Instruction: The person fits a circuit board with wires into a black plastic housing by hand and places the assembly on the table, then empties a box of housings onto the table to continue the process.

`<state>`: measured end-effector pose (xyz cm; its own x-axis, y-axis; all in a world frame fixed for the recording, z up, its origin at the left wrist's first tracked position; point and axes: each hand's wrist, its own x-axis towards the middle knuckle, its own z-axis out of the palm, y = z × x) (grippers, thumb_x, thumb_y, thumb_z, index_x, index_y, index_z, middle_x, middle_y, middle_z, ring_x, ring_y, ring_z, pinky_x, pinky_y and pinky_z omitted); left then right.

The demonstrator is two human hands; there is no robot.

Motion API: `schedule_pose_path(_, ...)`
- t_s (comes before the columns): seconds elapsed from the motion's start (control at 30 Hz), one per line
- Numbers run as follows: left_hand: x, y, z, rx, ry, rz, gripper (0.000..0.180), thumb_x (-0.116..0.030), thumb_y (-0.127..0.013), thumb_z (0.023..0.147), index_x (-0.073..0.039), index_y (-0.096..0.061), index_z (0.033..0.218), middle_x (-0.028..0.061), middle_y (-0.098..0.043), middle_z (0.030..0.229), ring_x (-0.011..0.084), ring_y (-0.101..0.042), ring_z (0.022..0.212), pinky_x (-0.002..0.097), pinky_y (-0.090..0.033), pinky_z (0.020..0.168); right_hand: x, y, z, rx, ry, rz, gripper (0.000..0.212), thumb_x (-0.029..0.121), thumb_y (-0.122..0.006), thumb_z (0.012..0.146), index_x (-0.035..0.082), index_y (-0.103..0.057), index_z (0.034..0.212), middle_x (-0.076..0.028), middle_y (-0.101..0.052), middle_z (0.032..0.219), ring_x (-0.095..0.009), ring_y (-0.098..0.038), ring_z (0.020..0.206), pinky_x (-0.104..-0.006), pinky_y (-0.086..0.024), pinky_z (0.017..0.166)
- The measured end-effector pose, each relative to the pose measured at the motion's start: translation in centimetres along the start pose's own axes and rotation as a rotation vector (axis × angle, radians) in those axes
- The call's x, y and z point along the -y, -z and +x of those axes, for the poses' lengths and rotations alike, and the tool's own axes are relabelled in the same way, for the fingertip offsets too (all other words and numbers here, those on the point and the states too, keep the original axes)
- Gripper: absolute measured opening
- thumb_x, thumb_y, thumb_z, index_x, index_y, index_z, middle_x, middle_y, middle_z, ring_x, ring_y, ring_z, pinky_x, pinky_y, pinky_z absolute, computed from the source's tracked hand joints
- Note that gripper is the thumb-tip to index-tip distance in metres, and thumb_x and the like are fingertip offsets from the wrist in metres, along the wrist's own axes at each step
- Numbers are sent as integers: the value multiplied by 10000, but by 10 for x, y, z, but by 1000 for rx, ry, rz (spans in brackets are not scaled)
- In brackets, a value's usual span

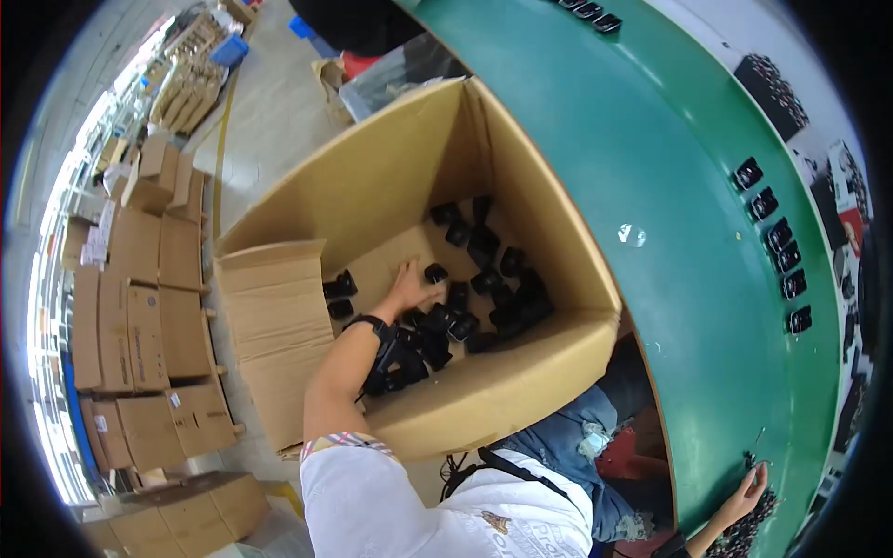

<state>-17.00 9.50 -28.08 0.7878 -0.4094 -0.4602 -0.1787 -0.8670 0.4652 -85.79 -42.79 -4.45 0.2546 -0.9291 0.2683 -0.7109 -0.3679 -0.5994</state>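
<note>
My left hand (415, 288) reaches down inside a large open cardboard box (372, 177). Its thumb and fingers are around a small black plastic housing (434, 272), which has a light spot on top. Many similar black housings (484, 244) lie scattered and heaped on the box floor, most densely along the near and right walls. At the lower right, my right hand (742, 497) is over the green table (595, 139). A small dark part with a thin stem (750, 459) is at its fingertips, which look pinched together. A pile of small dark pieces (744, 532) lies beside that wrist.
Black housings stand in a row (779, 234) along the table's right side, with a few more (595, 17) at the far end. Stacked cartons (149, 325) line the left. One box flap (279, 325) folds outward. A clear plastic bag (400, 79) lies behind the box.
</note>
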Motion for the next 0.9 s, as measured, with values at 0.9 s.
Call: schedule_pose_path(0.9, -55, 159, -171, -29, 196, 1112, 583, -341, -654, 876, -111, -618, 1410, 162, -462, 1571, 431, -289, 1521, 720, -49, 1213, 430, -243, -38, 817, 551, 123, 654, 214, -680, 862, -35, -497, 1439, -267, -665, 1291, -415, -645, 1205, -440, -501, 1032)
